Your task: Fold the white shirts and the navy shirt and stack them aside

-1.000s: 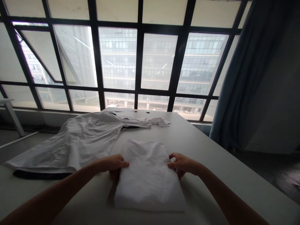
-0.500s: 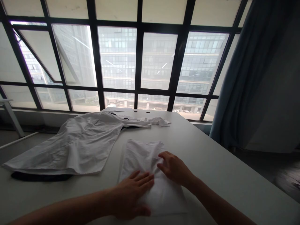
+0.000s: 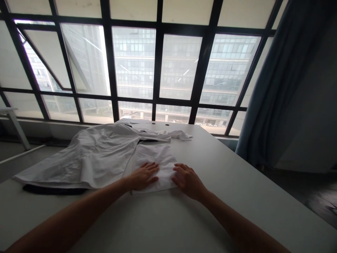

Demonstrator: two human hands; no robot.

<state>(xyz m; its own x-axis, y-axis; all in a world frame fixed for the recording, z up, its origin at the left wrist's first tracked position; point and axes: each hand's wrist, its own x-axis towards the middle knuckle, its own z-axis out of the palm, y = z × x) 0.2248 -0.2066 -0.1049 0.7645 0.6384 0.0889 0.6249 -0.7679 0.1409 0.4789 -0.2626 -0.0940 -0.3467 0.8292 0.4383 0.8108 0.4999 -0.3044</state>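
A white cloth folded into a rough rectangle (image 3: 155, 153) lies on the table, slightly wrinkled. My left hand (image 3: 143, 176) rests flat on its left part, fingers stretched out. At the cloth's right edge is my right hand (image 3: 189, 181), fingers a little bent and thumb apart, gripping nothing visible. Close on the left, a white shirt (image 3: 102, 154) is spread out with a sleeve reaching toward the right. The cloth's left edge meets or overlaps the shirt's side; which one lies on top I cannot tell.
The white table (image 3: 226, 172) runs back toward large black-framed windows (image 3: 134, 63). Something dark (image 3: 52, 190) shows beneath the shirt's near hem. A blue-grey curtain (image 3: 265, 116) hangs at the right. Another table's white leg (image 3: 18, 130) stands at the far left.
The folded cloth has slid away from me and slightly left, closer to the shirt. Both hands have moved forward with it. The shirt looks unmoved apart from a small view shift.
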